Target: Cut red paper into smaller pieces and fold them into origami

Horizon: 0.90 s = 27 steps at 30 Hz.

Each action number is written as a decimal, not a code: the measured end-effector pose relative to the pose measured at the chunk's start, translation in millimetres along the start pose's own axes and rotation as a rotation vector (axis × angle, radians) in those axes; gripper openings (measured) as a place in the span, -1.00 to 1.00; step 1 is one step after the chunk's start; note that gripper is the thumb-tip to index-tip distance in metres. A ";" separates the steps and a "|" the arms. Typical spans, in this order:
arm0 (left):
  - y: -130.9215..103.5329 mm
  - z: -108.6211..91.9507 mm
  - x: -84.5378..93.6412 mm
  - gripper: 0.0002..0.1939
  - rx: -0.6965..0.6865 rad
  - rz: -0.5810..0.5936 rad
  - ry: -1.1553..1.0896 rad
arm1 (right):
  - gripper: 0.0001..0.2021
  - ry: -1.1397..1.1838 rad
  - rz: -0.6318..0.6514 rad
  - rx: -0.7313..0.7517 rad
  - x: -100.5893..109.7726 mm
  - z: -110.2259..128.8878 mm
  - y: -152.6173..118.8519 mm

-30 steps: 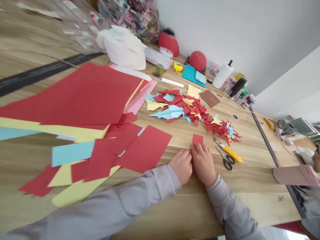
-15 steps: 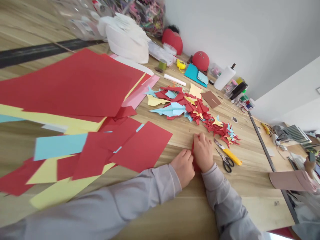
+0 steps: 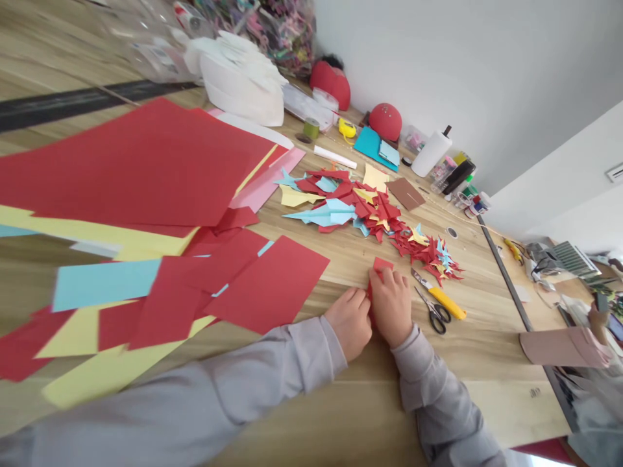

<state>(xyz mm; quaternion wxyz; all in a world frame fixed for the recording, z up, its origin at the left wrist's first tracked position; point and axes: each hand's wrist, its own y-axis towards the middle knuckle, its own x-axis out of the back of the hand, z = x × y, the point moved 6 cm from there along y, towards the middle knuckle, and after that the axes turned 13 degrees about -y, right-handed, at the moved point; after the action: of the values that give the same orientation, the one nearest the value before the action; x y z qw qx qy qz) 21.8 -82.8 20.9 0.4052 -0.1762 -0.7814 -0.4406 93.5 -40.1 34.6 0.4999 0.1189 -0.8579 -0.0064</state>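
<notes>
A small piece of red paper [image 3: 382, 263] lies on the table, mostly covered by my hands; its far end shows past my fingers. My right hand [image 3: 393, 305] presses over it from the right with the fingers bent together. Curled against the paper's left edge is my left hand [image 3: 349, 321], its fingertips partly hidden. Right of my hands lie black-handled scissors [image 3: 439, 317] and a yellow utility knife [image 3: 448, 303]. Beyond them spreads a pile of folded red, blue and yellow paper shapes [image 3: 360, 206].
Large red sheets [image 3: 160, 162] and cut red rectangles [image 3: 280, 285] cover the table's left side. White tissues [image 3: 243, 78], a yellow tape measure [image 3: 347, 128] and a white roll [image 3: 431, 154] stand along the back. A pink cylinder [image 3: 559, 347] lies at the right, near another person's hand [image 3: 598, 319].
My right hand has shifted slightly toward me along the red paper, so more of its far end shows. The left hand stays beside it. The whole view has moved a little.
</notes>
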 end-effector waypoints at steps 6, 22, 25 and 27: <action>2.3 -1.5 2.1 -0.83 0.006 0.018 -0.020 | -0.75 -0.013 0.032 -0.047 6.3 3.8 5.4; 3.3 4.9 0.4 -0.81 -0.031 -0.007 0.013 | -0.58 0.084 -0.046 -0.142 -21.5 -27.5 19.3; 6.4 15.6 9.8 -0.79 0.031 -0.072 0.095 | -0.68 0.044 -0.052 -0.156 -22.5 -33.8 8.3; 9.4 26.4 16.9 -0.76 0.094 -0.073 0.122 | -0.74 0.011 -0.045 -0.175 -21.9 -37.3 -3.5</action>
<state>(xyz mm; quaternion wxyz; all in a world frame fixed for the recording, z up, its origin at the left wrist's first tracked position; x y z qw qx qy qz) 4.8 -57.1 31.8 0.4437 -0.1012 -0.7809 -0.4278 136.6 -34.9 34.1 0.5128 0.0940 -0.8484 -0.0919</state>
